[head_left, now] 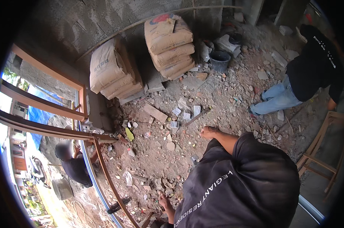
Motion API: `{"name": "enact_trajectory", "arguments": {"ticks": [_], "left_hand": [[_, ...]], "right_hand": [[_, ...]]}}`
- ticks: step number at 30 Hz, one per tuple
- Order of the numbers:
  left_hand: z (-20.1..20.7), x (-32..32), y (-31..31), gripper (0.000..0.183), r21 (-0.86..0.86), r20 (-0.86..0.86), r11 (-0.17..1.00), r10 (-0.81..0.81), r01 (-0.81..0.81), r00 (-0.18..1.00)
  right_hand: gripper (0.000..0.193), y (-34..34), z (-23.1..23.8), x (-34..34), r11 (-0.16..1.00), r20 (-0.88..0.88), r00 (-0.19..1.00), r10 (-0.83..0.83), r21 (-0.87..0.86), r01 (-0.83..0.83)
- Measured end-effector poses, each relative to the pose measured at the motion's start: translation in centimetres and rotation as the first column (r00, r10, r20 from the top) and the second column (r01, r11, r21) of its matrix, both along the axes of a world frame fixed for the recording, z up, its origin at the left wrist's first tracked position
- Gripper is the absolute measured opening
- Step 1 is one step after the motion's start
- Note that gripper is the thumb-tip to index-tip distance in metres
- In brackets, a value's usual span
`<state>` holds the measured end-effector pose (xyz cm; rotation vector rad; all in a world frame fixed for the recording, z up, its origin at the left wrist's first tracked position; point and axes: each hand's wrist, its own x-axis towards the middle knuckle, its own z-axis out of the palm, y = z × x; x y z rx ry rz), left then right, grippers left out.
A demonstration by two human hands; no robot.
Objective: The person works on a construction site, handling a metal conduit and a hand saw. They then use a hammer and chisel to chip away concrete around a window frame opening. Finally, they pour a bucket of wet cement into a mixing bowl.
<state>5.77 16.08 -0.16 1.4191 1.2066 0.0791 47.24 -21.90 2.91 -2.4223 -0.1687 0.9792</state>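
My right hand (208,132) hangs over the rubble floor with its fingers curled in, and nothing shows in it. Low in the picture, my left hand (165,202) is held over the stones with its fingers loosely apart, holding nothing I can see. Neither hand appears to touch anything. Several small whitish-grey boxes (187,115) lie on the ground ahead of my right hand. A flat piece of board (155,113) lies to their left. Close to my dark shirt is a small grey shiny object (194,157), too small to name.
Stacked paper sacks (172,51) and a second pile (113,70) stand by the wall. A black bucket (219,60) is beside them. A person (308,68) bends by a wooden stand (320,152) at right. Another person (77,167) crouches beyond a wooden frame (46,129) at left.
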Motion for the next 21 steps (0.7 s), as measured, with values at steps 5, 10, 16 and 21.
{"name": "enact_trajectory", "arguments": {"ticks": [5,10,16,21], "left_hand": [[-2.3,5.2,-2.9,0.025,0.261,-0.752,0.139,-0.59,0.955,0.292],[-4.8,18.3,-9.7,0.032,0.164,-0.557,0.569,-0.62,0.806,0.552],[4.2,42.2,-18.6,0.036,0.359,-0.22,0.643,-0.646,0.677,0.731],[6.6,59.9,-17.7,0.033,0.593,-0.06,0.597,-0.636,0.54,0.769]], "right_hand": [[0.04,-6.4,4.7,6.5,0.983,-0.026,0.996,-0.09,0.16,0.093],[0.038,-20.7,3.3,13.3,0.949,0.029,0.953,-0.301,0.112,0.296],[0.043,-32.3,4.9,16.8,0.709,0.012,0.709,-0.705,0.026,0.705],[0.038,-32.6,1.5,19.0,0.638,-0.01,0.652,-0.758,0.194,0.745]]}}
